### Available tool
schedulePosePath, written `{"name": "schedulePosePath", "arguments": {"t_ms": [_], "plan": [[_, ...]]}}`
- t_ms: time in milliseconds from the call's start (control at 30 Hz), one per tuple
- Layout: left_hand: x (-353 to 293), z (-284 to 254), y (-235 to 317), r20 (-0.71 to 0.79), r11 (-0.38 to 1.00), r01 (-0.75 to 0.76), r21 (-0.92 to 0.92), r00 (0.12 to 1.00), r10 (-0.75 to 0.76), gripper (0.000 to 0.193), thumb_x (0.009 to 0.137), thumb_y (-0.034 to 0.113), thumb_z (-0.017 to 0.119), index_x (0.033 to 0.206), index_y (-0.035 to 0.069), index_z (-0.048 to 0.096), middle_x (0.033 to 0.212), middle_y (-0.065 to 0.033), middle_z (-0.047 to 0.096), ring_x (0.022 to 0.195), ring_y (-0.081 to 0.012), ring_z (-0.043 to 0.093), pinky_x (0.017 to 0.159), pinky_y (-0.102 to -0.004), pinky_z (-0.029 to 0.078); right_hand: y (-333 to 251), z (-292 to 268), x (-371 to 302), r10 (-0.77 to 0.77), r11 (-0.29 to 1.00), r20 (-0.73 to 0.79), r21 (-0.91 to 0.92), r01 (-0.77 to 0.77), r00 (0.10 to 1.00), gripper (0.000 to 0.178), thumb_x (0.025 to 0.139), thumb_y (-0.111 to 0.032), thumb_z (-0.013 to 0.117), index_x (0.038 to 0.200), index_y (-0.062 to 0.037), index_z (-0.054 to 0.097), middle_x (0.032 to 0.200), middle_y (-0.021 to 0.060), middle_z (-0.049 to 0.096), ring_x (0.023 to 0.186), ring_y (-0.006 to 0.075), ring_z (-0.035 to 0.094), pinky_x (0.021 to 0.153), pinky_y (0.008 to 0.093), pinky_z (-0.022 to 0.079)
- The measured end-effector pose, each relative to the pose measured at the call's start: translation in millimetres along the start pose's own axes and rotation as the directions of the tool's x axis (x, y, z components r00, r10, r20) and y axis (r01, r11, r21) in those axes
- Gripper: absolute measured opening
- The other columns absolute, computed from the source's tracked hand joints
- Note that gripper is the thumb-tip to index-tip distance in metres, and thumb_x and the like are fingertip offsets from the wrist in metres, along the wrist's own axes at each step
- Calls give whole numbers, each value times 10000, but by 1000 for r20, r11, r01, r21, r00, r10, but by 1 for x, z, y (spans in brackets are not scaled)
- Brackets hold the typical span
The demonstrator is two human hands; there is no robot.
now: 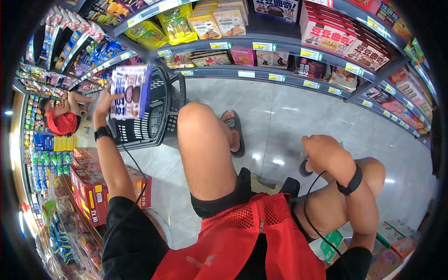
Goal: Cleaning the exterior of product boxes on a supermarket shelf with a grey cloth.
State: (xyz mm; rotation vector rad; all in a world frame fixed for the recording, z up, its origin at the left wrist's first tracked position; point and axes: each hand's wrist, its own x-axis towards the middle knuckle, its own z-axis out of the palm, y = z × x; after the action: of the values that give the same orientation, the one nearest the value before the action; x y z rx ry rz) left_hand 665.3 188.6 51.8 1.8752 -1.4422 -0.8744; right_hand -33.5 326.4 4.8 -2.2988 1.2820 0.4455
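Note:
My left hand grips a white and blue cookie box, its fingers lying across the front edge. The box has pictures of dark round cookies on it and hangs over a black plastic shopping basket on the floor. Part of the basket's inside is hidden behind the box. Off to the right, my right hand hovers by my bent knee, fingers curled into a loose fist, and nothing shows in it. A black band circles each wrist.
Curved store shelves run across the front with red-and-white cookie boxes and yellow snack packs. Red cartons stand at the left. A person in a red top crouches in the far left aisle.

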Motion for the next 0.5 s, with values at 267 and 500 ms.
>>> {"name": "schedulePosePath", "arguments": {"t_ms": [267,500], "plan": [[15,35,-171,50,785,464,410,848,-528,362,727,384,725,929,83,735,804,-31,673,656,-193,558,625,-331,437,-3,14,25,13,1000,183,-5,-13,983,232,760,-88,692,951,19,616,888,214,687,881,412,671,785,504,533],[28,41,-203,173,741,520,425,757,-630,390,766,390,716,1009,85,721,885,-104,687,774,-260,623,780,-388,496,-37,-4,38,-237,971,179,81,225,955,182,776,-40,628,943,24,659,873,225,705,830,375,712,694,480,565]]}}
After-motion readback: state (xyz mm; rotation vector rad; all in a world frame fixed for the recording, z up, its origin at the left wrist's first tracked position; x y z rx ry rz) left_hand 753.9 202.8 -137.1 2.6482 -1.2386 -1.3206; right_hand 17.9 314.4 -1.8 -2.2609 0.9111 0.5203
